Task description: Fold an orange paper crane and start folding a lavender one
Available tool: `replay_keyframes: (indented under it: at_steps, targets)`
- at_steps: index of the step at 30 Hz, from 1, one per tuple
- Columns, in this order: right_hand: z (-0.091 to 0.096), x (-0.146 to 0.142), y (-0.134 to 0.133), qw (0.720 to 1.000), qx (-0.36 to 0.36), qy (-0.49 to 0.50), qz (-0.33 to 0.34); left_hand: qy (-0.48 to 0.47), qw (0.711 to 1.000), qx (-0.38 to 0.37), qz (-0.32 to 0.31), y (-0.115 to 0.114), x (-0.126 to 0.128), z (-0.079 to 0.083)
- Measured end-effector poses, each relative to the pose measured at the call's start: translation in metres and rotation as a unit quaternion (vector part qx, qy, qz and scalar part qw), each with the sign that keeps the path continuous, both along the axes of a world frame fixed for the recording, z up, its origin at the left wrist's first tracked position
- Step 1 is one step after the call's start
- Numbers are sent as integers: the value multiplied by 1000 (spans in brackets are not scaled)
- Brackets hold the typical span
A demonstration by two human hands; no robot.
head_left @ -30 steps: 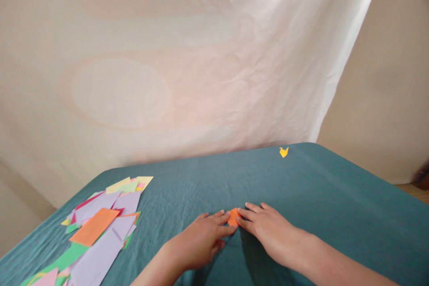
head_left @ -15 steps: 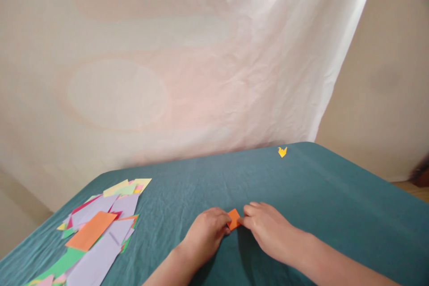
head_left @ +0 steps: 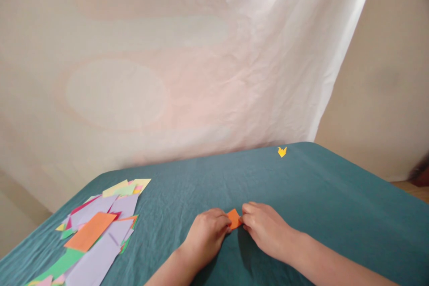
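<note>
A small folded piece of orange paper [head_left: 234,219] is held between my two hands, just above or on the table near its front. My left hand [head_left: 208,233] pinches its left corner, the thumb and fingers closed over the edge. On the other side, my right hand [head_left: 264,229] has its fingertips closed on the right corner. The fingers hide both side corners, so the folds there cannot be made out.
A teal cloth covers the table [head_left: 187,187]. At the left lies a spread pile of coloured paper sheets [head_left: 100,252], with an orange sheet [head_left: 91,231] on top. Near the far edge sits a small yellow folded paper bird [head_left: 282,152]. A pale sheet [head_left: 201,76] hangs behind.
The right fingertips have drawn closer together on the orange paper's right corner. The left hand has hardly moved.
</note>
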State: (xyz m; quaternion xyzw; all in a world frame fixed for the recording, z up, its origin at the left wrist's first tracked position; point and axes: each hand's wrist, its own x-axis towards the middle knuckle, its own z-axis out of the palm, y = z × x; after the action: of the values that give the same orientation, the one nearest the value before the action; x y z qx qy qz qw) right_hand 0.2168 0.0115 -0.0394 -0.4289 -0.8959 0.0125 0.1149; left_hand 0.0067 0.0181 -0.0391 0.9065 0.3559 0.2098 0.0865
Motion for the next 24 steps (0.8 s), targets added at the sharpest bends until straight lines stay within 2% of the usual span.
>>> replay_keyframes:
  at_steps: [6,14,20,24]
  targets:
    - [-1,-4,-2,1000,3,30,8,23,999,-24,27,-3,4,4]
    - [-8,-12,-2,995,-6,95,-29,65,996,-6,57,-5,7,3]
    - [-15,-11,0,992,-7,113,-49,42,997,-27,66,-5,7,2]
    - [-16,-11,0,989,-21,135,-53,0,995,-38,97,-5,10,0]
